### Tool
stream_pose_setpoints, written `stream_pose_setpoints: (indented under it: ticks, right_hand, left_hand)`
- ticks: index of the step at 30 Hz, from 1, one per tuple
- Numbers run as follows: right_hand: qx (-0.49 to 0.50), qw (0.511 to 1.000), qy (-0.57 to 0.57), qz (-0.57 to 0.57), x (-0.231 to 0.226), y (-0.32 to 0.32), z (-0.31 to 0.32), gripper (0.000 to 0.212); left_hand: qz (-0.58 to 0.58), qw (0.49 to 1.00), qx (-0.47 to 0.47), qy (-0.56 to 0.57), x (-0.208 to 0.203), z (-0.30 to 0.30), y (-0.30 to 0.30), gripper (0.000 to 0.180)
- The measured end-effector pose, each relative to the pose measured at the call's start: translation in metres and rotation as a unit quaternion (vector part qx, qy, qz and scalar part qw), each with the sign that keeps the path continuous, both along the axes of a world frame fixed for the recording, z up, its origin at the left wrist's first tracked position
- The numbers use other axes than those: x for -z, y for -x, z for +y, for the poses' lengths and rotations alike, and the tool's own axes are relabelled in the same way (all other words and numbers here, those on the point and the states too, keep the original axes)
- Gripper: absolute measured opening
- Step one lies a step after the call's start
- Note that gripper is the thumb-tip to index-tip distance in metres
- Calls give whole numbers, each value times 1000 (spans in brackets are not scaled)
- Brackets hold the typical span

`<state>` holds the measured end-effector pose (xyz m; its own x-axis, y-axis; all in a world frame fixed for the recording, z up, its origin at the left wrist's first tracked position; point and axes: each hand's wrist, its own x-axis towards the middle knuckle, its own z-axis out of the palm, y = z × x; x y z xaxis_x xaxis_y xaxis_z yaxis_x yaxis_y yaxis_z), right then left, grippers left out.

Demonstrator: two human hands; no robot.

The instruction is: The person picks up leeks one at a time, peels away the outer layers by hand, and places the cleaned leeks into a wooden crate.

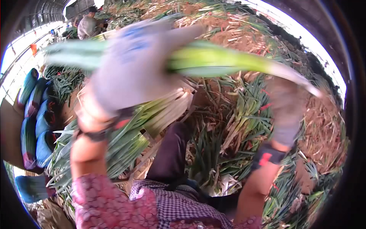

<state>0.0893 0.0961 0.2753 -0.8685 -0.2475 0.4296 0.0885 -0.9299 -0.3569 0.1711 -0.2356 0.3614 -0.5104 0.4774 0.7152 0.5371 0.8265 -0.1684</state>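
My left hand (135, 72), in a pale work glove with blue marks, is closed round a long green onion (213, 59) held up across the view. Its leaves stretch left past the glove, and its white root end points right and slightly down. Below that white end is my right hand (286, 108), in a dirt-stained glove. Motion smears its fingers, and I cannot tell whether it touches the stalk. Under my left forearm lies a heap of green onions (126, 149), leaves to the left and white ends to the upper right.
Blue-wrapped bundles (45, 118) are stacked at the left. Loose green onions (244, 114) and dry trimmings (324, 133) cover the ground at the right. A brown sack (55, 217) lies at the lower left. Another person (88, 26) sits far back at the left.
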Motion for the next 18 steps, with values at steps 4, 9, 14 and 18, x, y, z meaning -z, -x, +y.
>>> stream_pose_setpoints:
  ticks: [4,9,14,18]
  right_hand:
    - [93,929,-352,-70,141,37,-68,50]
    - [95,803,-577,-116,277,43,-104,35]
    - [236,664,-696,137,284,71,-128,46]
    - [288,600,-677,313,264,114,-212,49]
  left_hand:
    - [-197,943,-263,48,62,-65,-54,60]
    - [-403,840,-364,-12,221,-113,-73,62]
    - [-412,834,-359,-73,219,-105,-65,64]
    - [-428,820,-375,-63,223,-102,-59,63]
